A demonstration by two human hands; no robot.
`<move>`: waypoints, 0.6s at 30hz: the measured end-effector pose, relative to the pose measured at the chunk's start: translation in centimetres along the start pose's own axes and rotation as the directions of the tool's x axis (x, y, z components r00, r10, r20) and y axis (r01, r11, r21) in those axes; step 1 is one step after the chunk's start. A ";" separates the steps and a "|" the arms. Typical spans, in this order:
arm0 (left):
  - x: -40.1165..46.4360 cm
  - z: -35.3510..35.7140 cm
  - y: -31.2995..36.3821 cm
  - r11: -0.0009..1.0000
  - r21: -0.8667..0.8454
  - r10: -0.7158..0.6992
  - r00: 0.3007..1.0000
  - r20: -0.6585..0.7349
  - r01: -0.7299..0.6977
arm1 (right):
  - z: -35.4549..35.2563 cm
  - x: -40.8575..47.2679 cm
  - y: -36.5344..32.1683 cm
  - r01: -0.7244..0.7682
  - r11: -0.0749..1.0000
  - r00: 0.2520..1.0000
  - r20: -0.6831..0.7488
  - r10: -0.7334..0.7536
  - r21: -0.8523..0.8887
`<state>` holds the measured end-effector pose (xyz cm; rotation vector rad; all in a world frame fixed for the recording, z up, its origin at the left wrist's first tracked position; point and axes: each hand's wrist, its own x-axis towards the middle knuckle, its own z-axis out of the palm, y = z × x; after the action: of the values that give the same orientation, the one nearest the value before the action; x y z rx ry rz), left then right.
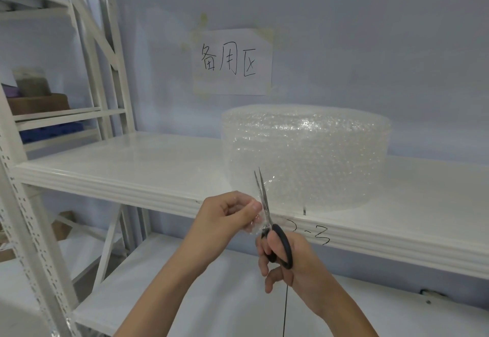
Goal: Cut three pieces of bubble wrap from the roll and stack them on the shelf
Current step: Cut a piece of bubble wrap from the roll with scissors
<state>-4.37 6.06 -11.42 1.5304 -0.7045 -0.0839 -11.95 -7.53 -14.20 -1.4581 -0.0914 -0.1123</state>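
A big roll of clear bubble wrap point(307, 156) stands on the white shelf point(132, 162), right of its middle. A loose end of the wrap hangs from the roll's left side over the shelf's front edge. My left hand point(225, 215) pinches that loose end in front of the edge. My right hand point(285, 260) grips black-handled scissors point(267, 220), their blades pointing up, nearly closed, and lying in the wrap just right of my left fingers.
A paper sign point(232, 62) with handwritten characters is taped to the back wall. A lower shelf point(185, 297) lies beneath my arms. Another white rack point(66, 114) at the left holds boxes and a blue bin. A thin dark cord hangs below my right hand.
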 end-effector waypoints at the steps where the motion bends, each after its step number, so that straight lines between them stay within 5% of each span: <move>1: 0.1 0.0 0.1 1.000 -0.002 0.002 1.000 -0.008 -0.002 | 0.1 0.1 -0.1 0.008 1.000 1.000 -0.007 -0.008 -0.006; 18: -0.1 -0.4 1.0 0.999 0.042 -0.002 0.995 0.101 -0.002 | 0.0 0.3 -1.2 0.031 0.999 0.999 -0.026 -0.032 -0.040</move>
<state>-4.65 6.60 -10.46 1.5745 -0.7908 -0.1482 -11.82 -7.70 -12.99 -1.4944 -0.0907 -0.1601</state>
